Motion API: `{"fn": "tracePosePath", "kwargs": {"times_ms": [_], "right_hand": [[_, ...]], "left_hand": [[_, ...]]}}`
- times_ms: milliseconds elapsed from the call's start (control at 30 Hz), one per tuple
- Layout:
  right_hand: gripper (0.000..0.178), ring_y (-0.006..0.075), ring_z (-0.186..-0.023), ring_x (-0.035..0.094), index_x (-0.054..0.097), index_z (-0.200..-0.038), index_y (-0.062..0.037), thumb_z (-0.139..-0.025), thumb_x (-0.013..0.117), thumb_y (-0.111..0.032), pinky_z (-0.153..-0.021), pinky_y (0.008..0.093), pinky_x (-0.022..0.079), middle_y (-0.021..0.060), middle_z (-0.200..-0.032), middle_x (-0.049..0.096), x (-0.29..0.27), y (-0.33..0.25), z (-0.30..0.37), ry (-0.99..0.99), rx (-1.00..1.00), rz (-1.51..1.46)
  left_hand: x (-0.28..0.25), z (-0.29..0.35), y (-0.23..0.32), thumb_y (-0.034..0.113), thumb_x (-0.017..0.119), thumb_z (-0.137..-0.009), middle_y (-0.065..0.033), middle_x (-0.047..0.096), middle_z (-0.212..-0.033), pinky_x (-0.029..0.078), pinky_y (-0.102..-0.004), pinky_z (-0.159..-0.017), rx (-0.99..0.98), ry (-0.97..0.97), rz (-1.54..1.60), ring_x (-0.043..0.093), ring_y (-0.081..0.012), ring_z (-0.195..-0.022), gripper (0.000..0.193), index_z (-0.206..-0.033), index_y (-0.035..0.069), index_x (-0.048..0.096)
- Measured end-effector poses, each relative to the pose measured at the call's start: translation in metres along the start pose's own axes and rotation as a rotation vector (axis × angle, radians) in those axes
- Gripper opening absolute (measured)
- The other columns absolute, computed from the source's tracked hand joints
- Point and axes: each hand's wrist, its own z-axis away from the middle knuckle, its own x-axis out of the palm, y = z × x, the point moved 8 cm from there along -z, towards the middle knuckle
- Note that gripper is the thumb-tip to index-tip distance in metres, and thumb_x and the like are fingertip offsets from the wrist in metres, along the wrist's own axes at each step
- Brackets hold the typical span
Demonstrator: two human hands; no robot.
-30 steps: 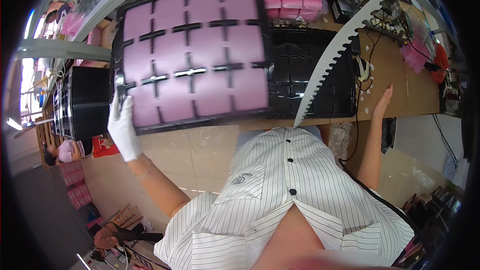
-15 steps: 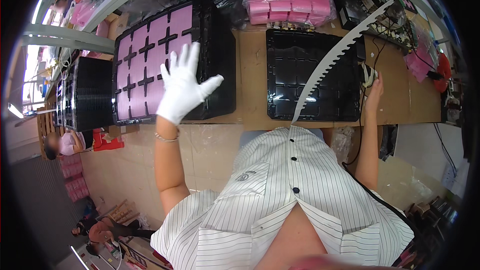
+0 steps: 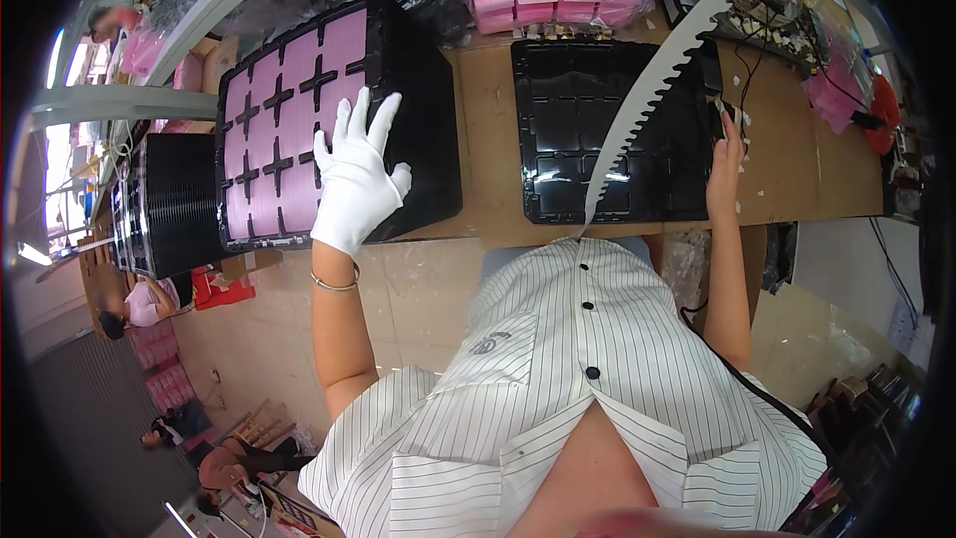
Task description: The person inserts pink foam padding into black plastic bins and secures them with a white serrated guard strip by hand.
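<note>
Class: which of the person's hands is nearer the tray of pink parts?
Left. The gloved left hand lies flat on the pink tray; the bare right hand is far off, beside the empty black tray.

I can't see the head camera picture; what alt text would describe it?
Seen from above, a person in a striped shirt rests a white-gloved left hand flat on a stack of black trays filled with pink pieces. The bare right hand touches the edge of an empty black tray on the wooden bench.
</note>
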Motion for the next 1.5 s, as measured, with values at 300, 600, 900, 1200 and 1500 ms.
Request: {"fn": "tracePosePath", "kwargs": {"times_ms": [300,600,900,1200,1500], "right_hand": [[0.054,0.0174,-0.120,0.050,0.045,-0.136,-0.0074,-0.087,0.066,-0.010,-0.099,0.0306,0.040,0.0053,-0.131,0.053,0.058,-0.036,0.034,-0.557,0.025,-0.396],[0.020,0.0116,-0.081,0.064,0.063,-0.097,0.0009,-0.082,0.072,-0.008,-0.073,0.0245,0.052,0.0050,-0.084,0.066,0.154,-0.013,0.100,-0.777,0.460,-0.560],[0.013,0.0117,-0.075,0.066,0.066,-0.091,0.0003,-0.083,0.071,-0.008,-0.069,0.0242,0.053,0.0060,-0.085,0.069,0.141,-0.085,0.061,-0.319,0.172,-0.479],[0.015,0.0224,-0.086,0.062,0.069,-0.088,-0.0050,-0.074,0.076,-0.008,-0.073,0.0283,0.051,0.0086,-0.096,0.063,0.142,-0.161,0.042,-0.323,-0.675,-0.195],[0.011,0.0252,-0.100,0.050,0.076,-0.076,-0.0214,-0.069,0.078,-0.029,-0.084,0.0386,0.036,0.0009,-0.093,0.062,0.255,-0.013,-0.087,-0.139,0.030,0.061]], "left_hand": [[-0.026,-0.005,0.106,0.037,0.078,-0.073,-0.0197,0.044,-0.137,0.041,-0.0415,-0.099,0.227,0.317,0.424,0.050,-0.0326,-0.117,0.084,-0.139,0.002,0.040],[0.157,-0.044,0.189,0.026,0.072,-0.082,-0.0105,0.070,-0.078,0.052,-0.0303,-0.068,-0.051,-0.166,1.167,0.065,-0.0203,-0.068,0.031,-0.097,-0.002,0.070],[0.175,-0.039,0.151,0.002,0.054,-0.092,-0.0111,0.071,-0.086,0.052,-0.0216,-0.063,-0.382,-0.221,1.702,0.066,-0.0121,-0.070,0.018,-0.105,-0.006,0.064],[0.181,-0.040,0.106,0.001,0.054,-0.092,-0.0115,0.070,-0.086,0.051,-0.0199,-0.061,-0.522,-0.008,1.766,0.065,-0.0113,-0.067,0.016,-0.103,-0.005,0.064],[0.157,-0.055,0.076,0.008,0.059,-0.093,-0.0074,0.070,-0.086,0.048,-0.0185,-0.062,-0.559,0.140,1.705,0.061,-0.0068,-0.067,0.016,-0.102,-0.002,0.067]]}}
